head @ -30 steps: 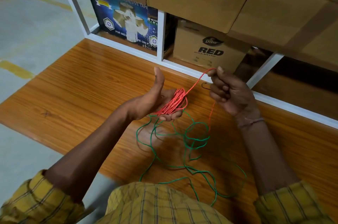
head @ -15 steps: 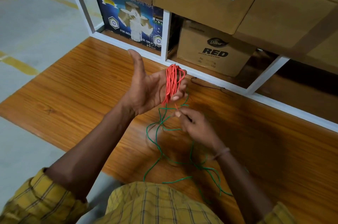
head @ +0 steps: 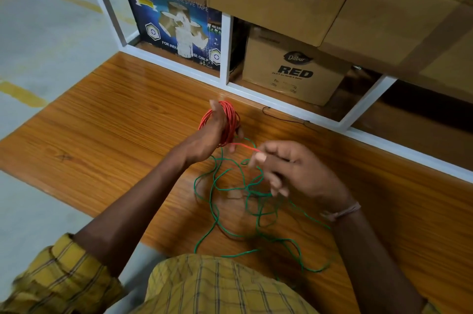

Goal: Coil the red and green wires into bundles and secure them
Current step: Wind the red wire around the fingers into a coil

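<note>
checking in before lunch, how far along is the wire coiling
Done: the red wire coil is wound around the left hand. In hand: the right hand pinches its loose red tail, not yet secured. Left: the thin green wire lies tangled on the wooden table.

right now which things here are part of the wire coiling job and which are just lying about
In the job:
red coil, round the left hand
red tail, pinched by the right hand
green wire, loose on the table

Lying about:
tape box
Dabur box
black wire
</note>
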Motion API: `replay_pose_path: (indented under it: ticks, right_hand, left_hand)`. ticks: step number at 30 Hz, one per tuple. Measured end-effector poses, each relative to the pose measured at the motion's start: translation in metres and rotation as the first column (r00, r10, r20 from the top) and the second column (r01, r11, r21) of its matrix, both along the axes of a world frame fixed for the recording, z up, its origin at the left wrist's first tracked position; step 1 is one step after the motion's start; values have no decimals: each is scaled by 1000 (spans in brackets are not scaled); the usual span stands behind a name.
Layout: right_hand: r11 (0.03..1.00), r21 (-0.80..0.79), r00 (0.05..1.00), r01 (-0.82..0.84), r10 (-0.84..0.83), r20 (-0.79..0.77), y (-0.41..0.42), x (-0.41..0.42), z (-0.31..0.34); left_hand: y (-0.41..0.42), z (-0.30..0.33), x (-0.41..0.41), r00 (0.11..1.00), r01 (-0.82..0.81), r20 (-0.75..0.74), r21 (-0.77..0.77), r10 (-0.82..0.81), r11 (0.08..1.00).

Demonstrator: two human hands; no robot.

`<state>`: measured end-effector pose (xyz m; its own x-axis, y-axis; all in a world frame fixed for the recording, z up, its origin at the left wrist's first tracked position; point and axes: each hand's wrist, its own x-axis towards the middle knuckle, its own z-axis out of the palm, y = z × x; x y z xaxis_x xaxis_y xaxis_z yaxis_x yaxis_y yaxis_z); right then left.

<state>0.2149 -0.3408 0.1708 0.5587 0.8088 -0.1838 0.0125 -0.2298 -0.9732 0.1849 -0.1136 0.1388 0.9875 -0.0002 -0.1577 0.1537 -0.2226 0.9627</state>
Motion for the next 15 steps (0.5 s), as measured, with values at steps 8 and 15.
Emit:
replay_pose_path:
  ticks: [8, 15]
  right_hand:
    - [919, 373, 946, 129, -1, -323, -15, 46, 19]
    - [896, 327, 932, 299, -202, -301, -19, 84, 30]
  left_hand:
    - [4, -1, -11, 969, 233, -90, 35, -229, 972]
    - [8, 2, -21, 898, 398, -114, -196, -424, 896]
